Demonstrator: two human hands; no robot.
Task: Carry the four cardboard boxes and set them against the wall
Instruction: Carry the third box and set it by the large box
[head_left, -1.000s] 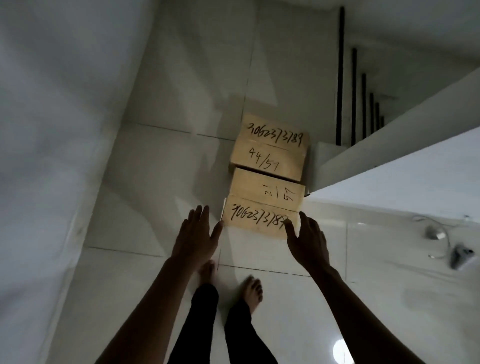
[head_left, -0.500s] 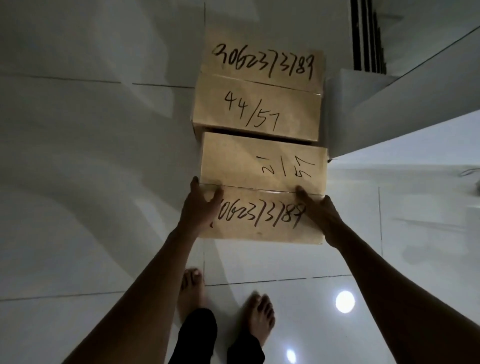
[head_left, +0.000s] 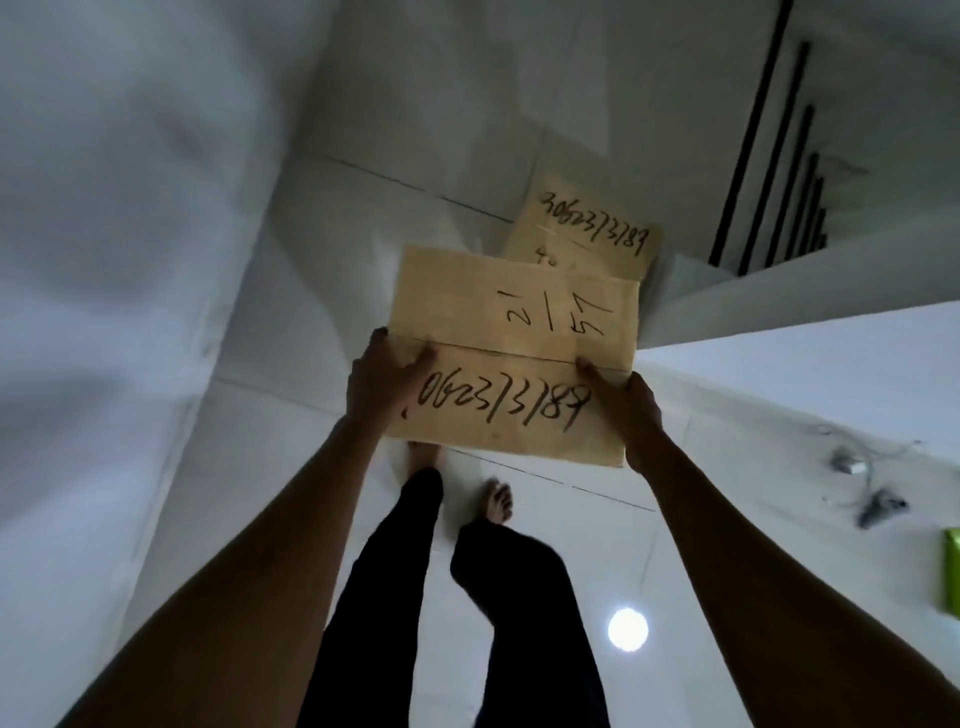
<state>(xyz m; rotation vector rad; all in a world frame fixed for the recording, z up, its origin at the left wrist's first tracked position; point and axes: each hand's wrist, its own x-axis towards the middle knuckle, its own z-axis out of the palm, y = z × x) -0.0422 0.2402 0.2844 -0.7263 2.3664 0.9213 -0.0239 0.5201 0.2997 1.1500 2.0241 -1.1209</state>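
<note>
I clamp the tan rectangular cardboard box (head_left: 511, 353) between my left hand (head_left: 382, 387) and right hand (head_left: 626, 410), palms pressing opposite ends for balance, lifted above the white tiled floor (head_left: 291, 467); a second box (head_left: 587, 228) rests beyond.

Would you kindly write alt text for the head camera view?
Both hands, left hand and right hand, grip the sides of a cardboard box marked 21/57, lifted above a white tiled floor. A second box sits on the floor behind it.

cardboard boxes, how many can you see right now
2. The box marked 21/57 is held up between the left hand and right hand; the second box sits on the floor behind it, partly hidden. Others may be out of view.
</note>
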